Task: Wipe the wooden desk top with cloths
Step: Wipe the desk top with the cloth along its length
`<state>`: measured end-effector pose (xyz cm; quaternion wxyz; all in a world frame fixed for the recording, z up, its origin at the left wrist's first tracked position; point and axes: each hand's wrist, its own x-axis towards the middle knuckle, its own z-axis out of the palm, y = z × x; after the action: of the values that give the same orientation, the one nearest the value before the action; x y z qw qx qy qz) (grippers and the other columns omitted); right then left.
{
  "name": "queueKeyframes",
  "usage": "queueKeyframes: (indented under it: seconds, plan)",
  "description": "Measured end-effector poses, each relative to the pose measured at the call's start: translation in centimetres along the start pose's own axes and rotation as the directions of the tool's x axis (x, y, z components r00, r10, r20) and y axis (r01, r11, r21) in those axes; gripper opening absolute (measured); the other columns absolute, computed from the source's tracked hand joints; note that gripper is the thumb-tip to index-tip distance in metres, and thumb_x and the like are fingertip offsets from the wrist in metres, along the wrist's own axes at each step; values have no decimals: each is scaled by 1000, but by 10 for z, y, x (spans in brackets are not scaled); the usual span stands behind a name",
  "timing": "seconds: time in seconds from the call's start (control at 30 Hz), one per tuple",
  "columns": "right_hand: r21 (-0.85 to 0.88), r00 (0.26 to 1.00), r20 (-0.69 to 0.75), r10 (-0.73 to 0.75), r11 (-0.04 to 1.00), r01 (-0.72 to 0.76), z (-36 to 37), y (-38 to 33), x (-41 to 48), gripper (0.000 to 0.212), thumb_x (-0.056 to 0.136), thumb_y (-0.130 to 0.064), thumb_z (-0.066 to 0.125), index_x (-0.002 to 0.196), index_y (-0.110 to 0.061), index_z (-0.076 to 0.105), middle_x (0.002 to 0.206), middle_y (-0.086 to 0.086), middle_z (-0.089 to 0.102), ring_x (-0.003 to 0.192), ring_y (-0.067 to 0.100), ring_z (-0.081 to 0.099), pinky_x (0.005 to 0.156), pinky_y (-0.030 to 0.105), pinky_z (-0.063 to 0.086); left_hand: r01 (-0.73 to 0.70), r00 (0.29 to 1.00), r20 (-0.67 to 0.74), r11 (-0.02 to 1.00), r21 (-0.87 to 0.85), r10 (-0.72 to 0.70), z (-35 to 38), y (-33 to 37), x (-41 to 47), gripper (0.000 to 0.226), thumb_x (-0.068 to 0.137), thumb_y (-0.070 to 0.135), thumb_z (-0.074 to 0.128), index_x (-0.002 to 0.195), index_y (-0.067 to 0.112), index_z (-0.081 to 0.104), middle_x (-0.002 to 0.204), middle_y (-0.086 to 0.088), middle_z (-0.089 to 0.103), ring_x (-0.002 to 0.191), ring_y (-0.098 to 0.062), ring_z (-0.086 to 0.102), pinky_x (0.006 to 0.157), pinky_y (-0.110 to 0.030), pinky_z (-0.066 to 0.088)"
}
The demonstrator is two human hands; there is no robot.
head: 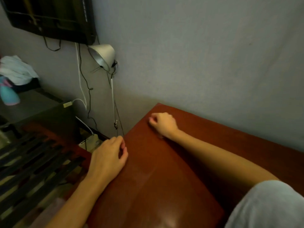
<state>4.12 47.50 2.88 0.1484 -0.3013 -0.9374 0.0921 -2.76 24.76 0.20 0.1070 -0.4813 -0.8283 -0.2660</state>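
Observation:
The reddish-brown wooden desk top (164,170) fills the lower right, set against the grey wall. My left hand (108,157) lies at the desk's left edge with its fingers curled, right where a thin black cable (118,112) comes down. Whether the fingers pinch that cable is unclear. My right hand (162,125) rests near the desk's far left corner, fingers curled under with nothing visible in them. Neither hand holds a cloth. A pale bundle of fabric (16,69) lies far off to the left on a dark cabinet.
A white lamp shade (104,54) hangs on the wall above the desk's left corner, with cables trailing down to a power strip (89,142) on the floor. A dark cabinet (37,111) with a blue bottle (9,95) stands left. A slatted dark chair (32,162) sits beside the desk.

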Motion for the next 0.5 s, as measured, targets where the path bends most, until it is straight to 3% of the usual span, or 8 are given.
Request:
queueKeyframes:
  seconds: [0.1,0.23,0.33,0.4,0.43,0.5]
  plan:
    - [-23,931,-157,329,941,-336,-30,97,-30,27,93,-33,47,86,-14,64,82,14,70,82,34,66,69,34,49,-7,1000,2,1000,-5,7,-2,1,-1,13,87,25,58,79,26,48,72,12,48,66,-7,48,53,-26,44]
    - [-13,639,-333,693,674,-738,-84,229,-117,31,94,-29,48,96,-5,68,101,24,67,96,40,63,78,39,49,-18,1000,9,1000,24,18,-3,2,0,15,87,25,60,78,25,48,70,12,48,64,-8,48,51,-30,47]
    - [21,482,-372,793,527,-850,-102,260,-150,35,96,-26,45,106,0,66,111,26,63,104,42,59,85,43,48,-27,999,21,999,35,26,-6,3,0,15,87,25,59,78,25,48,69,11,49,63,-9,49,51,-31,47]
    - [24,488,-354,798,529,-848,-95,240,-138,35,96,-24,45,109,0,66,114,25,63,108,42,59,87,42,48,-27,997,68,998,61,23,-12,3,0,12,89,27,58,80,25,50,71,11,50,64,-9,50,54,-32,50]
    - [10,535,-329,778,569,-822,-87,217,-126,35,95,-24,45,109,-1,67,114,25,63,107,41,59,87,41,48,-26,994,104,996,80,17,-18,3,-1,10,89,29,58,82,26,52,73,11,51,66,-8,51,57,-32,51]
    - [-28,698,-255,670,716,-697,-66,154,-102,32,94,-27,45,106,-5,67,112,22,65,104,40,61,85,39,49,-19,986,166,992,126,-3,-40,4,-5,7,90,33,57,88,26,56,80,9,55,72,-10,55,64,-32,52]
